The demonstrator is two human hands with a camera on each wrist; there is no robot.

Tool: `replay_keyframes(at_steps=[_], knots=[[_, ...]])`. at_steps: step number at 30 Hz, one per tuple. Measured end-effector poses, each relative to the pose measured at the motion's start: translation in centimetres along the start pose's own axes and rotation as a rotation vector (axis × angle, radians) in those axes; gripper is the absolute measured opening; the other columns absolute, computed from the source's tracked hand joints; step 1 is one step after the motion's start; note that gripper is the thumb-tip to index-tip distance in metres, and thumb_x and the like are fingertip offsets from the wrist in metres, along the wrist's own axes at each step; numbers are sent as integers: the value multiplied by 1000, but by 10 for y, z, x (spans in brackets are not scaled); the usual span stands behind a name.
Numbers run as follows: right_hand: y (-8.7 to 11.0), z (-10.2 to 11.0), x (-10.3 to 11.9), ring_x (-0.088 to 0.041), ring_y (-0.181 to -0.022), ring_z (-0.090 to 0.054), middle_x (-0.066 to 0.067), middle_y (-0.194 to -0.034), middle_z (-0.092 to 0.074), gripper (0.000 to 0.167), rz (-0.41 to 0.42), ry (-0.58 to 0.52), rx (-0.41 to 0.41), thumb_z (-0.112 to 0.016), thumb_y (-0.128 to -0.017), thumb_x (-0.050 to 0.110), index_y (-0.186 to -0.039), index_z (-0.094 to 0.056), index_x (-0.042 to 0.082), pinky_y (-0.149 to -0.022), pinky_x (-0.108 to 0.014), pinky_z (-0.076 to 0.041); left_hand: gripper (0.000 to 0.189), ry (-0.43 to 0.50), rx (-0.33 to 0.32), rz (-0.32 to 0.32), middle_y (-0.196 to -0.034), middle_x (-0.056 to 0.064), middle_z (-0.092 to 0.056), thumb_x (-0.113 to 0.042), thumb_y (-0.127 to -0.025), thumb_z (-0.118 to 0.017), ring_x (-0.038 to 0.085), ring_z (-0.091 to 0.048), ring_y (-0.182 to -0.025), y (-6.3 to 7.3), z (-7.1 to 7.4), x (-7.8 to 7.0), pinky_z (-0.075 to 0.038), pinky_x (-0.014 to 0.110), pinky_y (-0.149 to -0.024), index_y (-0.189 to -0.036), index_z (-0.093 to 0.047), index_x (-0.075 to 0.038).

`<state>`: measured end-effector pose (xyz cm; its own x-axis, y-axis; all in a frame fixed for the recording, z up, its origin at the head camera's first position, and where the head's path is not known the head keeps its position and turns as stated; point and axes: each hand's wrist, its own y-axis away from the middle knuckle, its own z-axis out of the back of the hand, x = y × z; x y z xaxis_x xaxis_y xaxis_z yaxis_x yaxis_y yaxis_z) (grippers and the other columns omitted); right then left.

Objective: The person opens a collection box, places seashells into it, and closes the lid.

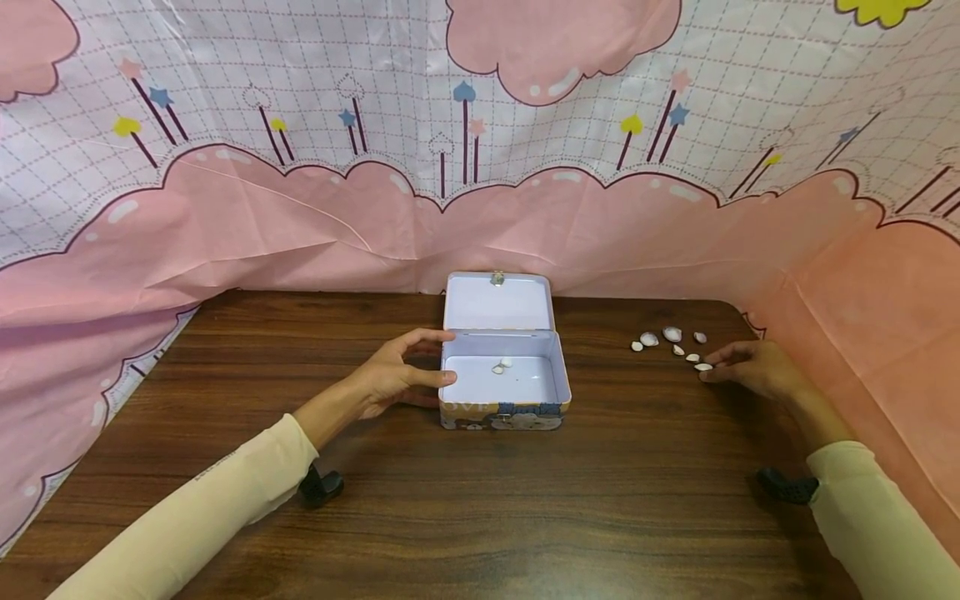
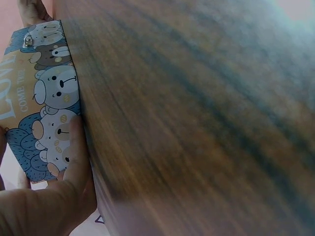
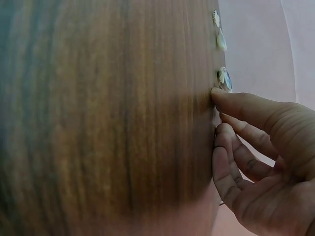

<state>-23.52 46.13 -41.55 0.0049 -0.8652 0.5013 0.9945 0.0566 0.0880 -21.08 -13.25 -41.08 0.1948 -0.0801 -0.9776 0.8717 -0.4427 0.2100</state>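
Note:
An open tin box [image 1: 504, 417] with cartoon bears on its outside stands on the table, lid tilted back. My left hand [image 1: 397, 375] holds its left end, thumb at the rim; in the left wrist view, fingers lie along the bear-printed wall [image 2: 59, 88]. A few small white seashells [image 1: 498, 369] lie on the box floor. Far to the right, my right hand [image 1: 750, 368] pinches a small white seashell [image 1: 702, 367] between thumb and fingertips, low at the tabletop. In the right wrist view, the fingers hide most of this shell.
Several other seashells [image 1: 649, 339] are scattered on the dark wooden table [image 1: 480, 517] just left of and beyond the right hand. The raised lid [image 1: 498, 304] stands behind the box. A pink patterned cloth [image 1: 360, 217] hangs behind the table and along its right side.

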Motion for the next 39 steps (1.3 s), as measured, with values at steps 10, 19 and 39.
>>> replay_keyframes(at_steps=[10,19,39], knots=[[2,-3,8,-10,-86,-69,-13,-112,-82,47,13,-95,-45,-87,-102,34,-127,-79,-5,-71,-25,-61,77,3,-5,2,-172,22,-37,-4,-101,-85,42,-71,-127,-1,0,1,-72,53,-101,-168,-51,-18],[6,-5,37,-37,-124,-67,-26,-137,-78,47,58,-48,-137,-86,-101,45,-125,-83,5,-92,-34,-56,76,6,-7,7,-172,19,-37,-4,-100,-85,46,-70,-130,-1,1,3,-72,53,-101,-167,-52,-20],[-1,-33,99,-24,-111,-71,-14,-121,-84,39,154,-116,-119,-88,-101,43,-124,-85,11,-91,-31,-56,80,5,4,1,-174,26,-34,-4,-102,-84,40,-72,-125,1,1,0,-73,53,-101,-171,-46,-13]])
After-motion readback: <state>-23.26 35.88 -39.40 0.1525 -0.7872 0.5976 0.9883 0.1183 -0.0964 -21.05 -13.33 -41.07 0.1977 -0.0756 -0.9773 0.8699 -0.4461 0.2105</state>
